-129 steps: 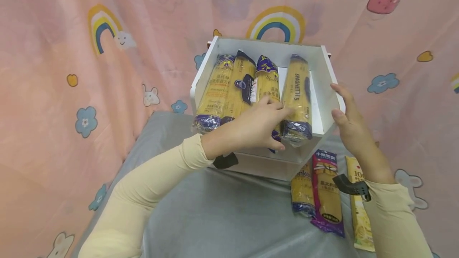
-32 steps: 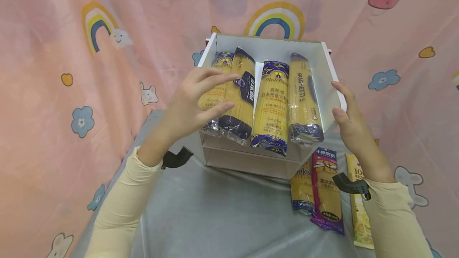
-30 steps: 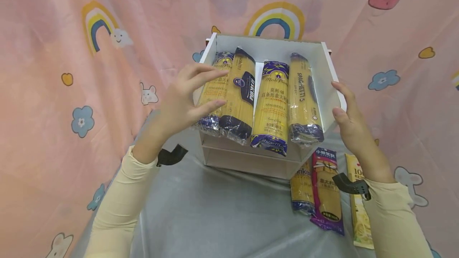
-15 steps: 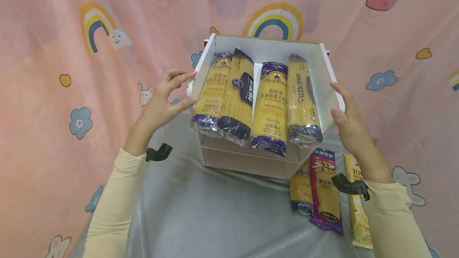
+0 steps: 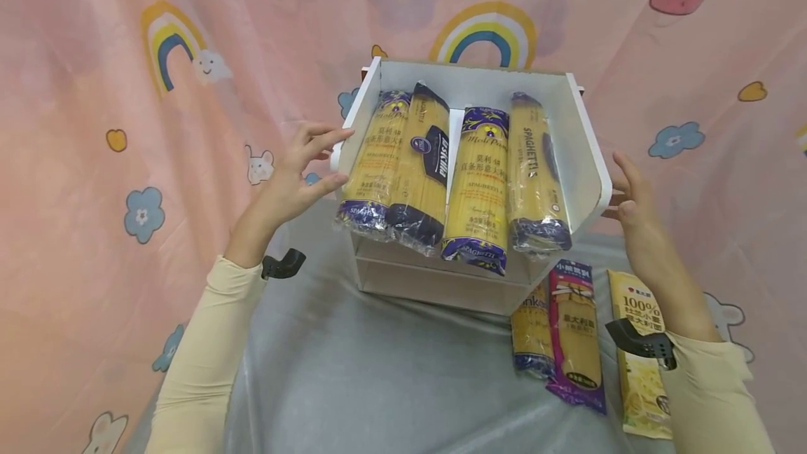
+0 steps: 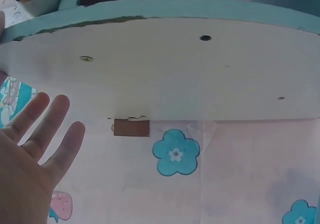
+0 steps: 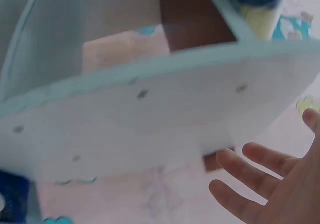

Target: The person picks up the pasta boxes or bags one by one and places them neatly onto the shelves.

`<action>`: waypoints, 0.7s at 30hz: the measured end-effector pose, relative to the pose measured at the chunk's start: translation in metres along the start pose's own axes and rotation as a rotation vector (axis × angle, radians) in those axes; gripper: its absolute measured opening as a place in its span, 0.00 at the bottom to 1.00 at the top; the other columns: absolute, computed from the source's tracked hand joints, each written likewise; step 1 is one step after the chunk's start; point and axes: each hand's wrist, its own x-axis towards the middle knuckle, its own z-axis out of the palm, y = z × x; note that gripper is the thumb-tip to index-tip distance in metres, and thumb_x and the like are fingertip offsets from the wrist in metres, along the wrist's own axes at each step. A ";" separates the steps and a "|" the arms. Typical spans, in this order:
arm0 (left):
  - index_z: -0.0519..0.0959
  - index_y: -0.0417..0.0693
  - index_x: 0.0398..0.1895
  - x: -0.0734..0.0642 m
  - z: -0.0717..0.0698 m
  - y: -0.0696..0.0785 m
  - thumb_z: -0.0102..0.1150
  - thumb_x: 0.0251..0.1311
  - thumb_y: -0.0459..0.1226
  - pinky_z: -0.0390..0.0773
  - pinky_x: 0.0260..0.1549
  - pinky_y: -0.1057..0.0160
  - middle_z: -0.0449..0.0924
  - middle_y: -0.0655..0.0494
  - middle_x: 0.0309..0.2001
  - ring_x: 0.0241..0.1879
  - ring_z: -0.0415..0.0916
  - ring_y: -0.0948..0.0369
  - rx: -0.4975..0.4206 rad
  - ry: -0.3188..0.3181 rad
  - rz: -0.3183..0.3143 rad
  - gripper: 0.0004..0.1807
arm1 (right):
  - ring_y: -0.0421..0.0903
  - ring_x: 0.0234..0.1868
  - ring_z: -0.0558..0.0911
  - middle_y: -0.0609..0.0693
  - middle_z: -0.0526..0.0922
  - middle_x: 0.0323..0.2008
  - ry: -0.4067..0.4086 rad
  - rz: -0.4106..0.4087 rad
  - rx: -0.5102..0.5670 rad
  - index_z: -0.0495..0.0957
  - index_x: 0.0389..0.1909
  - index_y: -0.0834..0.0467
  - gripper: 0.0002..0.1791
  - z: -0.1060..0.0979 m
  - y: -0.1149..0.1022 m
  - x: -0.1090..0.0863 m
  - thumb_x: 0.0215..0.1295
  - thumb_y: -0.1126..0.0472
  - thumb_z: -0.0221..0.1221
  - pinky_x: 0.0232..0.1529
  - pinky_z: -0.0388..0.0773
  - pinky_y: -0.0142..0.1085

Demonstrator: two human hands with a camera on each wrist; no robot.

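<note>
A white shelf unit [image 5: 592,160] stands on the grey cloth, several spaghetti packs lying side by side on its top tier. Among them are a purple-ended pack [image 5: 477,188], a dark-ended pack [image 5: 424,181] and a pack marked SPAGHETTI [image 5: 532,167]. My left hand [image 5: 286,177] is at the shelf's left side panel, its thumb and index fingertips at the panel's front edge; contact is unclear. In the left wrist view its other fingers [image 6: 60,139] are straight and spread. My right hand [image 5: 652,244] is just outside the right panel, fingers extended and apart from it in the right wrist view.
On the grey cloth [image 5: 378,377], right of the shelf, lie a purple pasta pack [image 5: 576,342], a yellow pack [image 5: 639,370] and a pack partly behind the shelf [image 5: 532,335]. A pink patterned curtain [image 5: 302,40] hangs behind.
My left hand has left the packs and moved left to the side panel. My right hand has let go of the right panel and drawn outward. The purple-ended pack lies straighter and farther forward.
</note>
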 end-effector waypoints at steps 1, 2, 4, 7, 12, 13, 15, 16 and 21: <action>0.69 0.54 0.70 0.000 0.001 -0.002 0.65 0.63 0.44 0.73 0.60 0.48 0.66 0.47 0.64 0.58 0.68 0.56 -0.014 -0.005 0.000 0.32 | 0.29 0.49 0.74 0.48 0.73 0.61 0.009 0.019 -0.020 0.47 0.78 0.39 0.35 -0.002 0.004 -0.003 0.75 0.39 0.45 0.54 0.69 0.25; 0.69 0.54 0.71 0.001 0.002 -0.003 0.64 0.63 0.45 0.73 0.60 0.48 0.66 0.47 0.64 0.58 0.68 0.56 -0.028 -0.010 -0.003 0.32 | 0.28 0.50 0.74 0.53 0.71 0.64 0.000 0.045 -0.087 0.45 0.78 0.37 0.34 -0.005 0.006 -0.007 0.76 0.40 0.42 0.54 0.68 0.25; 0.68 0.54 0.71 0.001 0.003 -0.006 0.62 0.64 0.51 0.74 0.60 0.49 0.66 0.46 0.63 0.55 0.70 0.56 -0.043 -0.009 -0.001 0.33 | 0.26 0.50 0.73 0.61 0.66 0.68 -0.016 0.103 -0.190 0.41 0.78 0.33 0.31 -0.009 0.013 -0.015 0.78 0.41 0.37 0.48 0.66 0.21; 0.68 0.54 0.72 0.000 0.003 -0.009 0.57 0.59 0.64 0.74 0.58 0.49 0.67 0.45 0.62 0.53 0.71 0.56 -0.043 0.009 0.008 0.41 | 0.22 0.48 0.71 0.67 0.65 0.68 -0.042 0.168 -0.261 0.38 0.78 0.32 0.31 -0.013 0.032 -0.022 0.80 0.46 0.35 0.46 0.63 0.16; 0.66 0.52 0.72 0.000 0.003 -0.014 0.52 0.54 0.72 0.75 0.55 0.50 0.68 0.43 0.61 0.51 0.72 0.55 -0.031 0.026 0.014 0.49 | 0.19 0.45 0.68 0.71 0.65 0.67 -0.065 0.259 -0.363 0.34 0.79 0.36 0.34 -0.023 0.068 -0.041 0.80 0.52 0.39 0.44 0.69 0.19; 0.66 0.52 0.72 0.000 0.004 -0.014 0.52 0.54 0.73 0.76 0.55 0.49 0.68 0.42 0.61 0.51 0.73 0.55 -0.032 0.026 0.012 0.50 | 0.25 0.47 0.72 0.73 0.64 0.66 -0.065 0.280 -0.374 0.33 0.79 0.38 0.35 -0.026 0.075 -0.046 0.80 0.52 0.39 0.47 0.73 0.27; 0.66 0.51 0.72 0.001 0.006 -0.015 0.51 0.54 0.73 0.76 0.54 0.49 0.68 0.42 0.61 0.52 0.73 0.54 -0.036 0.024 0.008 0.50 | 0.42 0.52 0.77 0.77 0.62 0.66 -0.070 0.335 -0.382 0.32 0.80 0.42 0.36 -0.034 0.090 -0.058 0.80 0.51 0.40 0.49 0.77 0.47; 0.65 0.51 0.72 0.001 0.007 -0.015 0.51 0.53 0.73 0.77 0.54 0.48 0.68 0.42 0.61 0.52 0.73 0.53 -0.039 0.023 0.005 0.50 | 0.52 0.53 0.77 0.77 0.62 0.66 -0.070 0.371 -0.404 0.31 0.80 0.43 0.37 -0.037 0.098 -0.064 0.80 0.49 0.40 0.48 0.75 0.55; 0.64 0.50 0.73 0.001 0.012 -0.014 0.51 0.53 0.72 0.77 0.55 0.45 0.66 0.43 0.65 0.55 0.73 0.49 -0.054 0.005 -0.004 0.51 | 0.78 0.56 0.68 0.80 0.63 0.63 -0.085 0.535 -0.491 0.33 0.80 0.55 0.43 -0.050 0.138 -0.098 0.77 0.43 0.44 0.37 0.77 0.61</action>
